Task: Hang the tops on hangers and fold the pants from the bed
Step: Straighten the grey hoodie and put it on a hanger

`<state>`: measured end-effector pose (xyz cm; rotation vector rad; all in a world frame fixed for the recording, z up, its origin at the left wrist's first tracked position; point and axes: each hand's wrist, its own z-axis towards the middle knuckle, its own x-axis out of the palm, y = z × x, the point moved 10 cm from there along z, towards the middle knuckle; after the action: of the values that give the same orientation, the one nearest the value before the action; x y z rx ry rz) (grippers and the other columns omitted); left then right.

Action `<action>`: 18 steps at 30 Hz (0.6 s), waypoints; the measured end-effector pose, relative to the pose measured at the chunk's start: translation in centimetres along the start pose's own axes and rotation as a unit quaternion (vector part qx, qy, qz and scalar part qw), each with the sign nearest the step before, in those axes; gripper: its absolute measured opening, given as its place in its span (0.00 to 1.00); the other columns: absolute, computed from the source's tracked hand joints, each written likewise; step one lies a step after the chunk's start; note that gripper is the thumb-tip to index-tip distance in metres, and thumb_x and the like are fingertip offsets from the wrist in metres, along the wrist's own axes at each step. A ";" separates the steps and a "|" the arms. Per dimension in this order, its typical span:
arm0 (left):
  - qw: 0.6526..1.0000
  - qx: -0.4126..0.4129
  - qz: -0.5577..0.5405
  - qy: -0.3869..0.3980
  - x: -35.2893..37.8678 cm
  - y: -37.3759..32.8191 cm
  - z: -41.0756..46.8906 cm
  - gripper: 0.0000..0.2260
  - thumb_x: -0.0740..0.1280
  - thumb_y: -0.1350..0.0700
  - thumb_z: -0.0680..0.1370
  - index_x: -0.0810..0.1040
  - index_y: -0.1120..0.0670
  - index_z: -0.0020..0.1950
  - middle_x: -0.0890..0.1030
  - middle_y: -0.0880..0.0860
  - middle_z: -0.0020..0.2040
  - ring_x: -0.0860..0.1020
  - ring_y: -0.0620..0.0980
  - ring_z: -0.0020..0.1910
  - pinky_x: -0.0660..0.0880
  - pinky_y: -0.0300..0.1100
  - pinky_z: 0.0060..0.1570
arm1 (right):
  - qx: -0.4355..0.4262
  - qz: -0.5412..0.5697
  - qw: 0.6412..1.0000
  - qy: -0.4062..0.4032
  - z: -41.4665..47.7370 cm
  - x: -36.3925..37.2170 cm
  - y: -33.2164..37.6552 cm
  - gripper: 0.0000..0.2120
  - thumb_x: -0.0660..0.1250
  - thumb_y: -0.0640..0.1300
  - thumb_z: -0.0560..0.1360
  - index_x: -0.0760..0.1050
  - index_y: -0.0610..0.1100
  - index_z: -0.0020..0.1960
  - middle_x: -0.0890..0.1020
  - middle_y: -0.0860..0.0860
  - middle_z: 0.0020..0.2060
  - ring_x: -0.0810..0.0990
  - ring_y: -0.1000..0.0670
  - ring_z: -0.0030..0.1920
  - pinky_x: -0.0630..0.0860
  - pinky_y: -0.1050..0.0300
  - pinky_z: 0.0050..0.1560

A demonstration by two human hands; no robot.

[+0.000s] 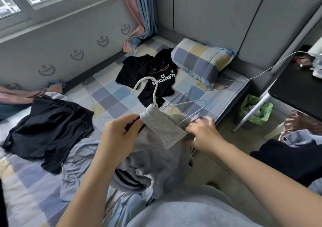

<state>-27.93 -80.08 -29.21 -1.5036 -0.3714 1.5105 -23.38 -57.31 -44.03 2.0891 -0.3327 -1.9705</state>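
Bedroom, bed (111,94) with checked sheet below a window. Held above its near edge: grey top (162,127) on white hanger (154,90), hook standing out of the neck. The left hand (120,134) is curled round the dark-trimmed edge, the right hand (202,132) pinches the opposite side. Beyond: black printed T-shirt (162,80) beside pillow (200,61). At left, spread on the sheet: black garment (50,127).

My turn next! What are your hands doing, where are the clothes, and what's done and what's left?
The left hand grips the gray top at its neck edge.
The right hand pinches the gray top where the white hanger arm goes in.
The hanger is only partly inside, so this top is not hung yet.
On the bed lie a printed black T-shirt, a second black garment beside it, and a large black garment at the left.
Left to do: finish this top, then sort those three.
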 end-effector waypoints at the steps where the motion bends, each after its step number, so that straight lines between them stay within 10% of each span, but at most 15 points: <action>1: 1.000 -0.009 -0.001 0.011 -0.2 0.5 -0.2 0.08 0.69 0.54 0.80 0.83 0.43 0.42 0.79 0.43 0.31 0.73 0.44 0.28 0.67 0.31 0.29 | 0.012 -0.006 1.000 -0.023 0.1 -0.7 -1.1 0.11 0.67 0.60 0.75 0.79 0.54 0.47 0.79 0.62 0.47 0.72 0.50 0.62 0.43 0.48 0.71; 10: 0.993 -0.071 -0.031 0.084 -0.2 3.4 -1.1 0.07 0.67 0.44 0.78 0.83 0.34 0.44 0.66 0.45 0.24 0.60 0.43 0.24 0.59 0.35 0.25 | 0.063 0.000 0.994 -0.090 0.9 -3.2 -5.4 0.02 0.72 0.51 0.74 0.80 0.55 0.46 0.81 0.59 0.52 0.68 0.50 0.71 0.42 0.44 0.73; 18: 0.993 -0.024 -0.097 0.055 -1.7 3.0 -1.2 0.11 0.67 0.33 0.74 0.84 0.33 0.50 0.84 0.62 0.41 0.76 0.51 0.38 0.72 0.49 0.41 | 0.042 0.063 0.984 -0.159 1.2 -5.5 -5.4 0.18 0.68 0.65 0.68 0.81 0.51 0.45 0.76 0.65 0.44 0.73 0.53 0.61 0.52 0.55 0.64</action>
<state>-28.40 -83.38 -30.70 -1.5338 -0.4778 1.2692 -24.94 -50.42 -40.75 1.7444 -0.6025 -2.2441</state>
